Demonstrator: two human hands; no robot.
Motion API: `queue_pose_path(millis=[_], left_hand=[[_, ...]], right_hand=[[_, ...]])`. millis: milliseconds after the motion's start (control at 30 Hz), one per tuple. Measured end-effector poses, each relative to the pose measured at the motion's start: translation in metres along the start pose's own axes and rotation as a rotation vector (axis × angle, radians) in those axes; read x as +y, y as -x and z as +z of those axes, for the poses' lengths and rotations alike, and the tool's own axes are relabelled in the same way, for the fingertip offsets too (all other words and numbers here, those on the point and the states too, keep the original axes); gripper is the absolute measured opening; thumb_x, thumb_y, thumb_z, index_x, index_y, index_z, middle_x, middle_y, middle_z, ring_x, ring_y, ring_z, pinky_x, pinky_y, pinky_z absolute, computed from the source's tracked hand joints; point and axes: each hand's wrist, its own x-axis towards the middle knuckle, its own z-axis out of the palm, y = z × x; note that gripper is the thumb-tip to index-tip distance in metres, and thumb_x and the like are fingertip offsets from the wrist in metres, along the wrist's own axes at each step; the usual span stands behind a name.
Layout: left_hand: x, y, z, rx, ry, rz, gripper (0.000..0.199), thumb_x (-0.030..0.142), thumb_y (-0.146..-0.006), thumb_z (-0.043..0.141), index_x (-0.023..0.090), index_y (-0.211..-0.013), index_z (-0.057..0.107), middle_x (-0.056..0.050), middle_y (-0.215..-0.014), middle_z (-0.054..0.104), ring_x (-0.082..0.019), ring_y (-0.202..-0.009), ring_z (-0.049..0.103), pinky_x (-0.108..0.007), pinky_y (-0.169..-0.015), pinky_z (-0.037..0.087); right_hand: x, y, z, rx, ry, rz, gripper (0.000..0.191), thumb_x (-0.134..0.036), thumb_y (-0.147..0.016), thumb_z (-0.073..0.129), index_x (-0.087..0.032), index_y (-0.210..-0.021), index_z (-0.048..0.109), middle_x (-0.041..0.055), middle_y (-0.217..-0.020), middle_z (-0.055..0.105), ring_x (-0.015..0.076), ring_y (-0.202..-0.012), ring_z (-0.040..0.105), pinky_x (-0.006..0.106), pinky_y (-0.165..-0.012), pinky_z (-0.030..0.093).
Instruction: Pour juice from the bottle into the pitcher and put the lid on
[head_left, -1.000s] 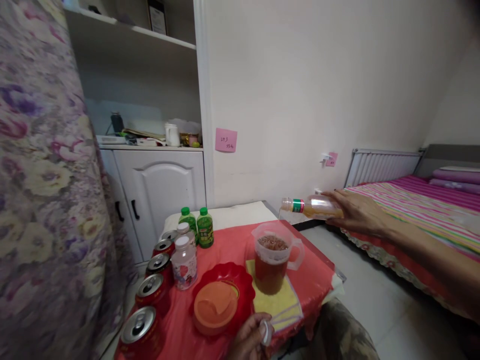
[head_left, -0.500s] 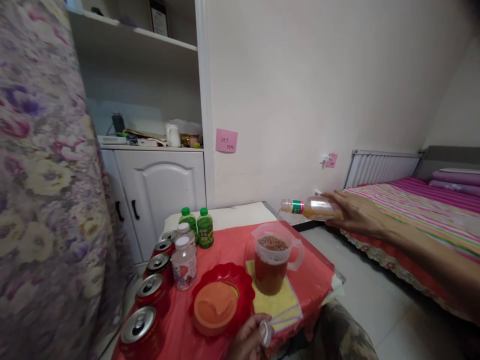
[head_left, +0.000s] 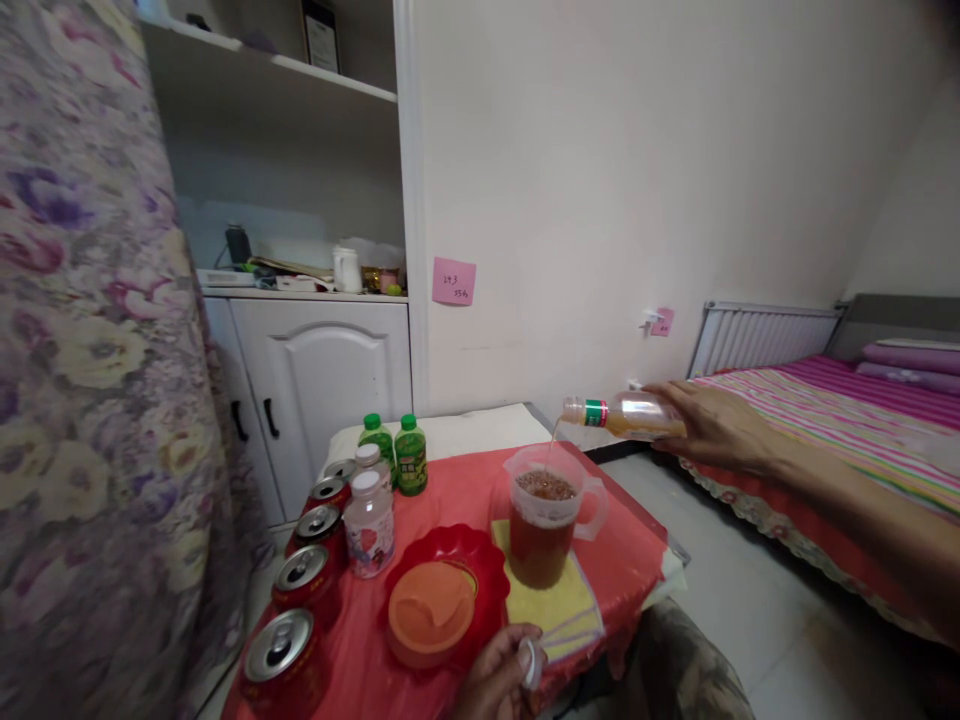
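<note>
My right hand (head_left: 694,425) grips a clear bottle (head_left: 630,414) with a green and red label, tilted nearly level. A thin amber stream runs from its mouth into a clear plastic pitcher (head_left: 541,530) of brown, foamy liquid, which stands on a yellow cloth (head_left: 559,615). At the table's front edge my left hand (head_left: 499,675) pinches a small white cap (head_left: 531,664). Beside that hand, an orange lid (head_left: 431,612) lies in a red scalloped dish (head_left: 491,570).
Several red cans (head_left: 279,655) line the left side of the red-covered table (head_left: 450,490). Near them stand two white-capped bottles (head_left: 369,525) and two green bottles (head_left: 410,456). A bed (head_left: 787,400) is at the right, a floral curtain (head_left: 97,350) at the left.
The bottle and both hands have hardly moved. Liquid is still running into the pitcher. The view has shifted very slightly.
</note>
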Motion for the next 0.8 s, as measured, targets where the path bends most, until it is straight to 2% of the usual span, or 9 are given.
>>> queue_pose_path(millis=[133,400,800], left_hand=[[0.000,-0.001,0.000,0.008,0.008,0.013,0.048,0.045,-0.061,0.093,0.019,-0.095,0.072,-0.003,-0.078,0.070,-0.013,-0.066,0.063,-0.025,-0.060,0.041],[0.002,0.007,0.009,0.000,0.025,0.056,0.044,0.041,-0.063,0.091,0.017,-0.095,0.073,-0.008,-0.086,0.071,-0.022,-0.086,0.068,-0.030,-0.079,0.047],[0.007,0.016,0.015,-0.028,0.016,0.092,0.042,0.041,-0.067,0.088,0.017,-0.099,0.073,-0.006,-0.083,0.067,-0.020,-0.080,0.065,-0.033,-0.086,0.044]], right_hand=[[0.005,0.000,0.001,0.017,0.009,-0.011,0.057,-0.039,-0.083,0.064,-0.022,-0.136,0.050,0.0137,-0.118,0.072,0.0328,-0.102,0.070,0.044,-0.086,0.053],[0.010,-0.004,-0.006,-0.036,0.040,-0.025,0.055,-0.039,-0.085,0.062,-0.020,-0.135,0.049,0.0145,-0.117,0.070,0.0326,-0.097,0.070,0.044,-0.082,0.054],[0.015,-0.003,-0.007,0.030,0.005,-0.005,0.053,-0.039,-0.083,0.064,-0.022,-0.132,0.056,0.0129,-0.111,0.073,0.0325,-0.095,0.071,0.043,-0.079,0.053]])
